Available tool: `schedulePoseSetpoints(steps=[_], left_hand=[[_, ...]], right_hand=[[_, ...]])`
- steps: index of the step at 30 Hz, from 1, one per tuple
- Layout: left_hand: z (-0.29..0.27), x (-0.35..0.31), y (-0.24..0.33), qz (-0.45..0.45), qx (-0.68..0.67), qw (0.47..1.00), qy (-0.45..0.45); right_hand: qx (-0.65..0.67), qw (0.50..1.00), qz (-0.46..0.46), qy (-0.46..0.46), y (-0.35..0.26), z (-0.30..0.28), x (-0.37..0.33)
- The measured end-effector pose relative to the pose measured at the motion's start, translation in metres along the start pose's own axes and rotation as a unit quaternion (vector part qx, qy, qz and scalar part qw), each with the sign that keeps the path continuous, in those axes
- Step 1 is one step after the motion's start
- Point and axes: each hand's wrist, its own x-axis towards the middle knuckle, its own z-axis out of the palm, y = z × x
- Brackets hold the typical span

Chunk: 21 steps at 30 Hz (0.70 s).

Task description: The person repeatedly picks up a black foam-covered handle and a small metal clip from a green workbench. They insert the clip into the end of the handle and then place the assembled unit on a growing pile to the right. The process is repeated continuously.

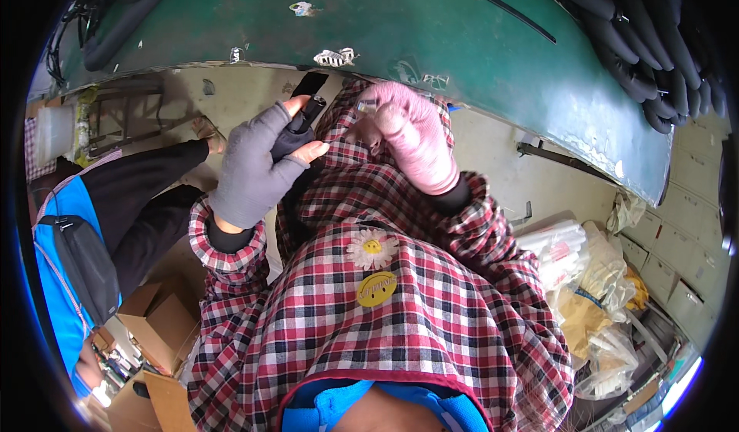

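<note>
1. While the left hand, in a grey glove with open fingertips, is closed around a black rod-like piece, its bare thumb and forefinger press from two sides; the piece sits between them, on the inner side of this hand.
2. The long axis of the piece is slanted: from the palm it goes forward and somewhat to the right, so its free end points to the table side.
3. Just beyond the forefinger, a flat black strip leans the same way; whether it is joined to the piece, I cannot tell.
4. To the right of the piece, near but apart, is the right hand in a pink glove. Its fingers are bent inward; if they pinch something, I cannot tell.
5. Of the two hands, the left is nearer, because it holds the piece.
6. Ahead of both hands lies the green tabletop; farther to the right, black padded tubes are heaped on it.
</note>
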Motion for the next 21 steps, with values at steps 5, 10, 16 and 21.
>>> schedulePoseSetpoints(steps=[5,10,16,21], left_hand=[[0.017,-0.003,0.012,0.062,0.054,0.996,0.034],[0.02,-0.01,0.022,0.059,0.13,0.99,0.02],[0.017,-0.018,0.022,0.108,0.198,0.974,-0.03],[0.017,-0.037,0.024,0.144,0.28,0.941,-0.126]], right_hand=[[-0.077,0.989,0.075,-0.098,-0.022,-0.011,0.016],[-0.143,0.966,0.127,-0.175,-0.026,-0.02,0.016],[-0.085,0.951,0.244,-0.17,-0.029,-0.022,0.001],[-0.124,0.942,0.245,-0.195,-0.021,-0.019,-0.032]])
